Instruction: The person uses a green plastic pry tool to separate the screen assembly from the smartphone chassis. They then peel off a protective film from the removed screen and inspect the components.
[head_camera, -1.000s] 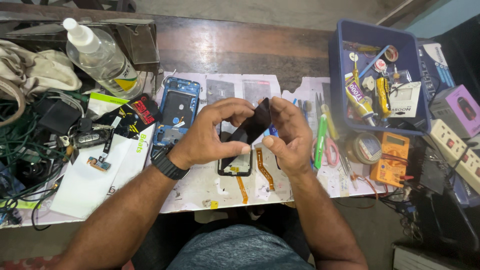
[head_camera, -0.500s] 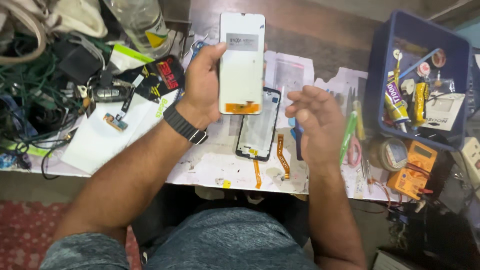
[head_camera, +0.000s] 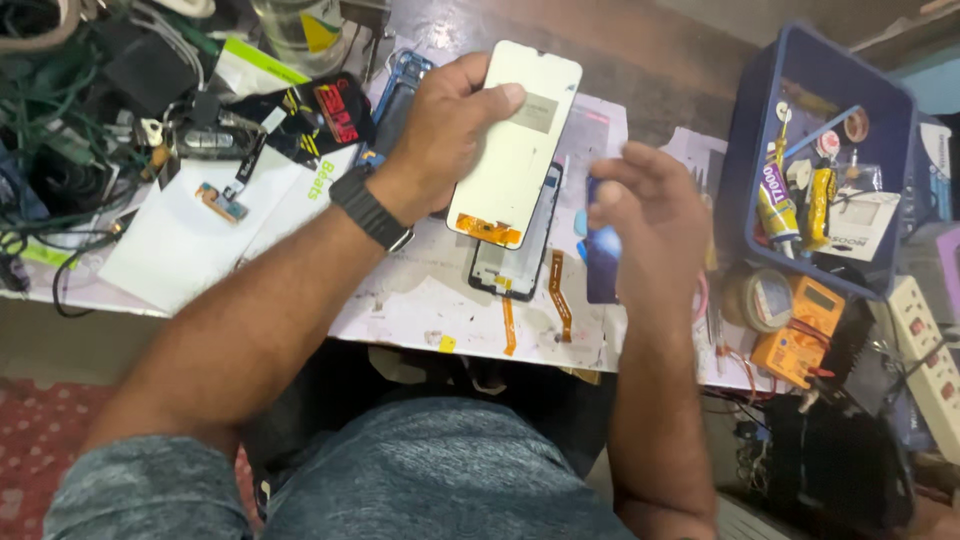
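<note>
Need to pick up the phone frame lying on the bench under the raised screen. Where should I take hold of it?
Take the phone frame by its two long side rails near the lower end, coming from the near edge of the table. It lies flat, its upper part is hidden behind the white screen panel held in the left hand, and orange flex cables trail below it.

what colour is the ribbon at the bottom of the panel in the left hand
Orange, on the white panel held by the left hand; head view.

A: Screen panel, back side: white, grey patch up top, orange flex strip at bottom edge. Phone frame under it: black.

B: Noted. Bin: dark blue. Multimeter: orange. Wristwatch: black.

A: Card at right hand: dark blue, glossy. Cables: green and black.
</note>
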